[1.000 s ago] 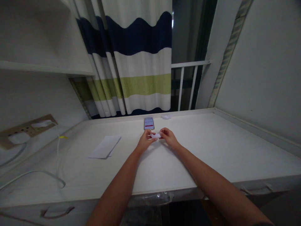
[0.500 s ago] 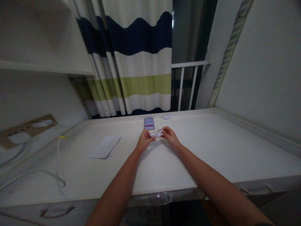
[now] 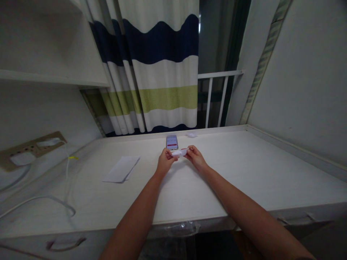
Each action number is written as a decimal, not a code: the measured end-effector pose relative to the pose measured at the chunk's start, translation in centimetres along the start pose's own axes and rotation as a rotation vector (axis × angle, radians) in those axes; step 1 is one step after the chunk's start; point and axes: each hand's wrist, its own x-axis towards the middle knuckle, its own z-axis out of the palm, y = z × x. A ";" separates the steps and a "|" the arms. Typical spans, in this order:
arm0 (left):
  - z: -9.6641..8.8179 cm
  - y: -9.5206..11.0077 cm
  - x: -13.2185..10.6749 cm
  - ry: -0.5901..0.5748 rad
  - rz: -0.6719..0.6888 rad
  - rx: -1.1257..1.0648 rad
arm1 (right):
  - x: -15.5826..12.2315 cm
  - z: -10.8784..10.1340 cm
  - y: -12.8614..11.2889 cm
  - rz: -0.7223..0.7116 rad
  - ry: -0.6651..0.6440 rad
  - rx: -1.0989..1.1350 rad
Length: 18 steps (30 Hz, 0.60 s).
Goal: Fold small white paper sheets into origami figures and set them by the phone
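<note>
Head view: left hand (image 3: pixel 164 162) and right hand (image 3: pixel 195 158) both pinch a small folded white paper piece (image 3: pixel 179 152) (shape unclear), held above the white desk (image 3: pixel 244 173); smartphone (image 3: pixel 171 142) at 12 o'clock.

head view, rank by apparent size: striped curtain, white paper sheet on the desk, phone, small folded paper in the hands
1. blue-white-green striped fabric curtain
2. flat white paper sheet
3. rectangular lit-screen phone and small folded white paper: look alike; phone lies farther, so unranked

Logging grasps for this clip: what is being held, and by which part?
A small white paper, pinched at its two ends: the left hand takes the left end, the right hand the right end.
</note>
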 end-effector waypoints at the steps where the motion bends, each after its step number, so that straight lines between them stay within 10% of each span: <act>1: 0.0 0.0 0.0 -0.001 0.006 0.004 | 0.0 0.0 0.0 -0.001 -0.004 0.000; 18: -0.5 0.6 -0.6 -0.087 0.150 0.274 | -1.0 -0.4 -1.2 -0.394 -0.294 -0.757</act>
